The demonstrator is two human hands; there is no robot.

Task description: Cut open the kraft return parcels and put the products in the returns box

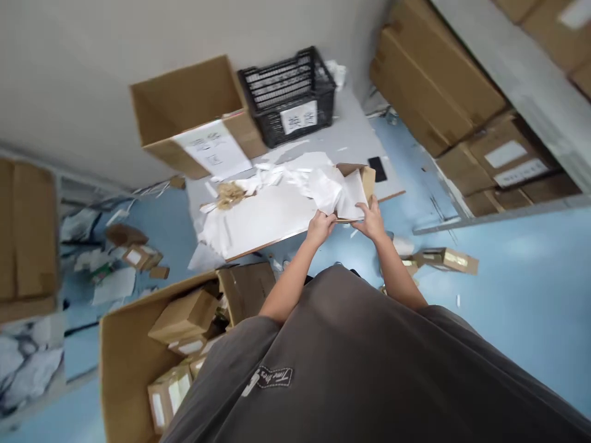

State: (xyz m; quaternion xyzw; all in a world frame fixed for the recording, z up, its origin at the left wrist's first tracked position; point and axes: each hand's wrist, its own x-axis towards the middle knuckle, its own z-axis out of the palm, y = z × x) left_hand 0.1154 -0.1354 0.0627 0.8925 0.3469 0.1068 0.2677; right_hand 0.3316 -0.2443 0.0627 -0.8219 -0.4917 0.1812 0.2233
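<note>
At the near right edge of the table, a small open cardboard box (pixel 368 179) lies between my hands. White sheet paper (pixel 353 195) fills it, and crumpled white paper (pixel 324 186) spills over its left side. My left hand (pixel 322 226) is closed on the near left corner of the box. With fingers bent over the near right side, my right hand (pixel 370 219) grips the box and touches the paper. What lies under the paper is hidden. A black phone (pixel 377 169) rests just beyond the box on the right.
Torn paper and a brown crumpled wad (pixel 231 195) litter the white table (pixel 263 224). Behind stand a large open carton (pixel 184 104) and a black plastic crate (pixel 295 101). A big carton (pixel 115 357) of parcels stands at lower left. Shelves of cartons (pixel 438 80) flank the right; parcels (pixel 447 259) lie on the floor.
</note>
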